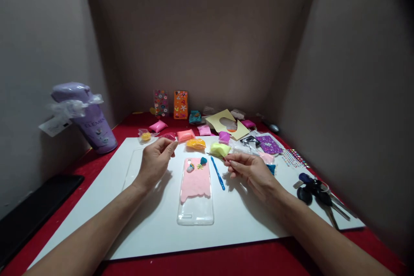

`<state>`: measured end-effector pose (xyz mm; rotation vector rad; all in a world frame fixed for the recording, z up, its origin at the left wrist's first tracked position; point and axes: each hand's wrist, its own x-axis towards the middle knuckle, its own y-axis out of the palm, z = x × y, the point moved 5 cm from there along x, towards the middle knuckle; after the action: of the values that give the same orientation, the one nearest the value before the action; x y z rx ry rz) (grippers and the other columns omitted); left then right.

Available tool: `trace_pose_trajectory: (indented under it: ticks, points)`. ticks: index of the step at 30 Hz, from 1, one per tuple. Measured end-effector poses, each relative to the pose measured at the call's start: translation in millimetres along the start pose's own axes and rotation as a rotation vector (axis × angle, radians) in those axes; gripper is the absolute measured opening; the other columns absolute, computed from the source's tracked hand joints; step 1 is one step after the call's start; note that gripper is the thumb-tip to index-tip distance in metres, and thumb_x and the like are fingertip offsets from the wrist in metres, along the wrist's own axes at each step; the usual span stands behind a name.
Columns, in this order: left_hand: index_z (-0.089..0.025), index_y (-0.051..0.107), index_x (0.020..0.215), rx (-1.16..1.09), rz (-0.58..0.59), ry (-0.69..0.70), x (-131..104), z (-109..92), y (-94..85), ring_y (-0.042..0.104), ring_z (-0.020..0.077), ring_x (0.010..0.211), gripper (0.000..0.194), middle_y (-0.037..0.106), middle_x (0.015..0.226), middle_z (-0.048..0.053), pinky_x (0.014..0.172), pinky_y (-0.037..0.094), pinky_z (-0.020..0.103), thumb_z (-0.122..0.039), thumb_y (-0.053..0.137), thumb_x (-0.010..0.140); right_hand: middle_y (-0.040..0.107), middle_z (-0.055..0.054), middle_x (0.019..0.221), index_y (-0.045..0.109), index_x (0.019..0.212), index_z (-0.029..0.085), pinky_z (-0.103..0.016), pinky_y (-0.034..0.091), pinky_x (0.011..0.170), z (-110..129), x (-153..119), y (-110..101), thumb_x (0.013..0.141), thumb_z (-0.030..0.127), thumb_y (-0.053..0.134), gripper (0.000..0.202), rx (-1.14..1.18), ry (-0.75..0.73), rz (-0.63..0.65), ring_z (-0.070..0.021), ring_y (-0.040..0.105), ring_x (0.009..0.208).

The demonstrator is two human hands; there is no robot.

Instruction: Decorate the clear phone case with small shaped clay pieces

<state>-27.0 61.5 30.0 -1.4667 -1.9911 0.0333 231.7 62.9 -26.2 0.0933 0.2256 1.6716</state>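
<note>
In the head view, a clear phone case (196, 214) lies flat on a white board (246, 224), between the two hands and towards the near edge; a pink sheet (195, 184) with a ragged lower edge covers its upper part, leaving the lower part bare; on the sheet, near the top, sit a small whitish piece with coloured trim (190, 167) and a teal piece (203, 161) with yellow strands just beside it.

The left hand (173, 147) is raised to the left of the case, its thumb and forefinger brought together and the other fingers curled; the right hand (227, 161) is to the right, likewise pinched at the tips, close to a yellow-green packet (220, 150); whether either pinch has hold of something tiny, I cannot tell.

A blue tool (217, 173) lies between the case and the right hand; an orange-yellow packet (196, 144) and a coral packet (186, 136) lie beyond the case; a cream card with an oval opening (211, 121) is farther back; an orange phone case (180, 104) stands upright at the rear; a bunch of keys (318, 192) rests at the board's right side; a lavender tumbler (95, 127) stands at the left, on the red-covered desk (194, 265).
</note>
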Motion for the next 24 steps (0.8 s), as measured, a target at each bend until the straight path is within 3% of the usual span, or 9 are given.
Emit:
trace_pose_trajectory:
  ticks: [24]
  points:
    - [-0.018,0.059,0.065,-0.004,0.013,-0.016,-0.2,0.5,1.1,0.048,0.0103,0.053,0.021,0.053,0.055,-0.004,0.052,0.038,0.022,-0.032,0.058,0.081,0.063,0.002,0.064,0.063,0.079,0.019,-0.024,0.038,0.049,11.1,-3.8,4.5,0.063,0.016,0.064,0.017,-0.08,-0.109,0.006,-0.0089,0.049,0.051]
